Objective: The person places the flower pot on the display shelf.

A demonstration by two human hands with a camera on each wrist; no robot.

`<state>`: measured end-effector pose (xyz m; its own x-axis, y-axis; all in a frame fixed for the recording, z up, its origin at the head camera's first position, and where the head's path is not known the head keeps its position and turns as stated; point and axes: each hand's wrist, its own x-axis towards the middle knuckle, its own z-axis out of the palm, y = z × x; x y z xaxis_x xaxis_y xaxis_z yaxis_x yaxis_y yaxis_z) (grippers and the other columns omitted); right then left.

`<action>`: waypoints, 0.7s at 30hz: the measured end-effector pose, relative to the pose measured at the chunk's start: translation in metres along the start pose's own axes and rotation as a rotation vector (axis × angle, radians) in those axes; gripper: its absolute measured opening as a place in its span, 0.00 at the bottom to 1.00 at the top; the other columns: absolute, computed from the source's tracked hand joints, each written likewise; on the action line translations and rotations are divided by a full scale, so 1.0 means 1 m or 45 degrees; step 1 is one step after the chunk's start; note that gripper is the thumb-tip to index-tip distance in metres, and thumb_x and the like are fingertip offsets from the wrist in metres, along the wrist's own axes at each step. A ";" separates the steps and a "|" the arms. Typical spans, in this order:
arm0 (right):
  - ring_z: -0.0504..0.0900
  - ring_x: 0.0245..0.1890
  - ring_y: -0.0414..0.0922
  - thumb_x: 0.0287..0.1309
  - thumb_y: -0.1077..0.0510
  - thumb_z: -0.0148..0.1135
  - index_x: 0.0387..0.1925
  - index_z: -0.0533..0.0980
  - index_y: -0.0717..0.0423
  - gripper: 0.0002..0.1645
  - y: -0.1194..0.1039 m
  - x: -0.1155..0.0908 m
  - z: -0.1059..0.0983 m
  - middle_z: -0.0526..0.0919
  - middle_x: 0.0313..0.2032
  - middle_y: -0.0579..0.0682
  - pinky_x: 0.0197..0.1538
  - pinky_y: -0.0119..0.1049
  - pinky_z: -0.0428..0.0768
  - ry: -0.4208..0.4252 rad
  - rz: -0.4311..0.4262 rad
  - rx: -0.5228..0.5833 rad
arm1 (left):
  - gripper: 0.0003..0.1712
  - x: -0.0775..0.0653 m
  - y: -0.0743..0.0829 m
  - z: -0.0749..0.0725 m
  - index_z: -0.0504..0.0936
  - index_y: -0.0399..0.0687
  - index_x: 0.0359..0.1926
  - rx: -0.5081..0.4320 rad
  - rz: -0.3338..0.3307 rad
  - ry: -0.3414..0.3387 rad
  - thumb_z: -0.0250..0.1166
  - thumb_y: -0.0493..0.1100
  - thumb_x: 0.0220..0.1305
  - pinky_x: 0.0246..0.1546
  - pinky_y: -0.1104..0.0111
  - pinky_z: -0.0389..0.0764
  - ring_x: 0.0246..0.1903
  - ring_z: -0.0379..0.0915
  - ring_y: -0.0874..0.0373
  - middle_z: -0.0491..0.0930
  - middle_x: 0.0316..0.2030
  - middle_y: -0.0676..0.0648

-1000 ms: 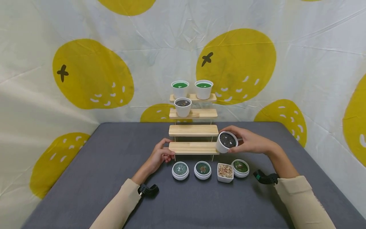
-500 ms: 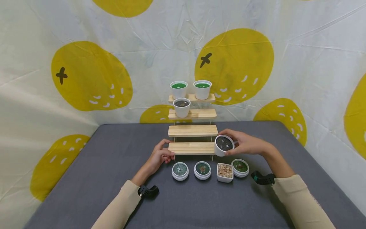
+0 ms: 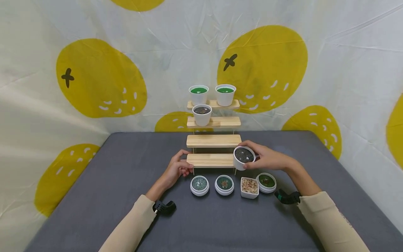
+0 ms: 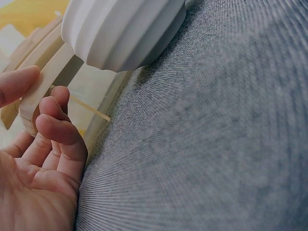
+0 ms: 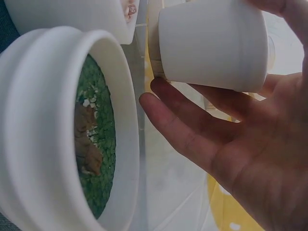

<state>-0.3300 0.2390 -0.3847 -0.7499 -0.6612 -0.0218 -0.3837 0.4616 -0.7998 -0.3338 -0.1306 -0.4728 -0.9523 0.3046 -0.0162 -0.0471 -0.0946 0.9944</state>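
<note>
My left hand (image 3: 175,168) grips the left end of the lowest step of a four-tier wooden display stand (image 3: 210,160). In the left wrist view its thumb lies over the board (image 4: 45,89) and the fingers curl below. At the other end of that step, my right hand (image 3: 269,156) holds a white cup-shaped pot (image 3: 243,159) with dark grey filling, thumb and fingers around its side. The right wrist view has the pot's smooth wall (image 5: 211,45) close over the wooden edge, with the lower fingers spread beneath.
Two green-filled pots (image 3: 199,95) (image 3: 225,96) stand on the top step, a dark-filled pot (image 3: 202,117) on the one below. In front are round ribbed pots (image 3: 199,186) (image 3: 224,185) (image 3: 266,183) and a square pot (image 3: 249,188) of pale pebbles. A patterned cloth (image 3: 176,66) hangs behind.
My right hand has brought the dark-filled pot leftward and slightly down, over the right end of the lowest step. My left hand keeps its grip on the stand.
</note>
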 end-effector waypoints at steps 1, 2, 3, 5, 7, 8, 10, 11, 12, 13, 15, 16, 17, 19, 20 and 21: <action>0.82 0.47 0.52 0.63 0.54 0.70 0.70 0.63 0.53 0.38 -0.001 -0.001 -0.001 0.77 0.55 0.59 0.50 0.44 0.82 -0.002 0.002 0.002 | 0.30 0.000 0.001 0.000 0.65 0.41 0.63 0.004 -0.001 0.000 0.62 0.32 0.59 0.20 0.71 0.71 0.17 0.70 0.61 0.81 0.21 0.49; 0.82 0.47 0.51 0.63 0.54 0.70 0.70 0.63 0.53 0.39 -0.002 -0.001 -0.001 0.77 0.55 0.59 0.49 0.44 0.83 -0.004 0.005 0.001 | 0.30 0.001 0.001 0.000 0.65 0.41 0.63 0.006 -0.004 0.003 0.62 0.31 0.60 0.21 0.71 0.71 0.17 0.70 0.61 0.81 0.21 0.49; 0.82 0.46 0.51 0.63 0.54 0.70 0.70 0.63 0.53 0.39 -0.002 -0.002 -0.001 0.77 0.54 0.59 0.49 0.43 0.83 -0.004 0.008 -0.001 | 0.30 0.001 0.001 0.000 0.65 0.41 0.63 0.012 -0.006 0.004 0.62 0.31 0.60 0.21 0.71 0.71 0.18 0.70 0.61 0.81 0.21 0.49; 0.82 0.46 0.51 0.63 0.53 0.71 0.70 0.63 0.53 0.39 -0.003 -0.003 -0.001 0.78 0.54 0.58 0.49 0.42 0.83 -0.001 0.011 -0.014 | 0.29 0.000 0.000 0.000 0.65 0.41 0.62 0.016 -0.016 0.006 0.62 0.31 0.60 0.21 0.71 0.71 0.18 0.70 0.61 0.81 0.21 0.49; 0.82 0.46 0.50 0.62 0.53 0.72 0.70 0.64 0.52 0.39 -0.003 -0.003 0.000 0.79 0.53 0.57 0.48 0.41 0.83 0.005 0.011 -0.034 | 0.29 -0.001 -0.001 0.000 0.65 0.41 0.62 0.017 -0.027 0.008 0.62 0.31 0.60 0.21 0.71 0.72 0.18 0.70 0.61 0.81 0.21 0.49; 0.83 0.46 0.50 0.62 0.53 0.72 0.69 0.64 0.51 0.39 -0.003 -0.003 0.000 0.79 0.53 0.57 0.48 0.41 0.83 0.008 0.009 -0.046 | 0.29 -0.002 -0.002 -0.001 0.65 0.41 0.62 0.016 -0.033 0.009 0.62 0.31 0.60 0.21 0.71 0.72 0.18 0.70 0.61 0.81 0.21 0.49; 0.83 0.45 0.49 0.61 0.52 0.73 0.69 0.65 0.51 0.39 -0.004 -0.003 0.001 0.80 0.52 0.56 0.47 0.41 0.83 0.019 0.001 -0.067 | 0.29 -0.003 -0.003 -0.001 0.65 0.42 0.61 0.009 -0.039 0.012 0.62 0.31 0.60 0.21 0.71 0.72 0.18 0.70 0.61 0.81 0.21 0.49; 0.83 0.45 0.49 0.61 0.52 0.73 0.69 0.66 0.50 0.39 -0.004 -0.003 0.001 0.80 0.51 0.55 0.47 0.42 0.83 0.025 -0.004 -0.076 | 0.29 -0.003 -0.004 -0.001 0.65 0.42 0.61 0.007 -0.040 0.013 0.63 0.31 0.59 0.21 0.71 0.72 0.18 0.70 0.61 0.81 0.21 0.48; 0.83 0.45 0.49 0.60 0.52 0.73 0.69 0.66 0.51 0.39 -0.005 -0.004 0.001 0.80 0.51 0.56 0.47 0.42 0.83 0.030 -0.009 -0.079 | 0.29 -0.004 -0.004 0.000 0.65 0.42 0.61 0.004 -0.040 0.012 0.63 0.32 0.59 0.21 0.71 0.71 0.18 0.70 0.61 0.81 0.21 0.48; 0.83 0.45 0.49 0.60 0.52 0.73 0.68 0.66 0.51 0.39 -0.005 -0.004 0.001 0.81 0.51 0.56 0.47 0.43 0.83 0.034 -0.014 -0.081 | 0.29 -0.004 -0.003 0.000 0.65 0.42 0.60 0.003 -0.038 0.012 0.63 0.32 0.59 0.21 0.71 0.71 0.18 0.70 0.61 0.81 0.21 0.48; 0.82 0.45 0.49 0.60 0.52 0.73 0.69 0.66 0.50 0.39 -0.006 -0.004 0.001 0.80 0.51 0.55 0.47 0.44 0.83 0.043 -0.021 -0.087 | 0.29 -0.004 -0.002 0.000 0.65 0.42 0.61 0.000 -0.034 0.010 0.63 0.32 0.59 0.20 0.71 0.71 0.18 0.70 0.61 0.81 0.21 0.48; 0.82 0.45 0.49 0.60 0.52 0.73 0.69 0.66 0.50 0.39 -0.006 -0.005 0.001 0.80 0.51 0.55 0.48 0.44 0.84 0.045 -0.026 -0.086 | 0.29 -0.004 -0.001 0.001 0.65 0.42 0.61 0.001 -0.033 0.008 0.63 0.32 0.59 0.20 0.71 0.71 0.18 0.70 0.61 0.81 0.21 0.48; 0.82 0.45 0.50 0.61 0.52 0.73 0.69 0.66 0.50 0.39 -0.007 -0.005 0.000 0.80 0.52 0.55 0.48 0.44 0.84 0.046 -0.029 -0.080 | 0.29 -0.004 -0.001 0.001 0.65 0.42 0.61 0.004 -0.031 0.006 0.63 0.32 0.59 0.20 0.71 0.71 0.18 0.70 0.61 0.81 0.21 0.49; 0.82 0.46 0.50 0.61 0.52 0.73 0.69 0.66 0.50 0.39 -0.008 -0.006 -0.001 0.80 0.52 0.56 0.48 0.43 0.84 0.051 -0.039 -0.072 | 0.29 -0.004 0.001 0.001 0.65 0.41 0.61 0.008 -0.027 0.004 0.63 0.32 0.59 0.20 0.71 0.71 0.17 0.70 0.61 0.81 0.21 0.49; 0.82 0.46 0.50 0.61 0.53 0.73 0.69 0.66 0.50 0.39 -0.010 -0.006 -0.002 0.80 0.52 0.55 0.48 0.42 0.84 0.055 -0.045 -0.068 | 0.29 -0.004 0.001 0.002 0.65 0.41 0.61 0.011 -0.025 0.002 0.63 0.32 0.59 0.20 0.71 0.71 0.17 0.70 0.61 0.81 0.21 0.50; 0.83 0.46 0.49 0.61 0.53 0.73 0.69 0.66 0.51 0.39 -0.011 -0.007 -0.002 0.80 0.52 0.55 0.48 0.41 0.84 0.060 -0.055 -0.063 | 0.29 -0.004 0.001 0.001 0.65 0.41 0.61 0.015 -0.024 0.000 0.62 0.32 0.59 0.20 0.71 0.71 0.17 0.70 0.61 0.81 0.21 0.50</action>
<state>-0.3217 0.2401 -0.3745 -0.7562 -0.6531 0.0409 -0.4413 0.4628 -0.7688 -0.3300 -0.1305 -0.4717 -0.9514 0.3059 -0.0346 -0.0612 -0.0780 0.9951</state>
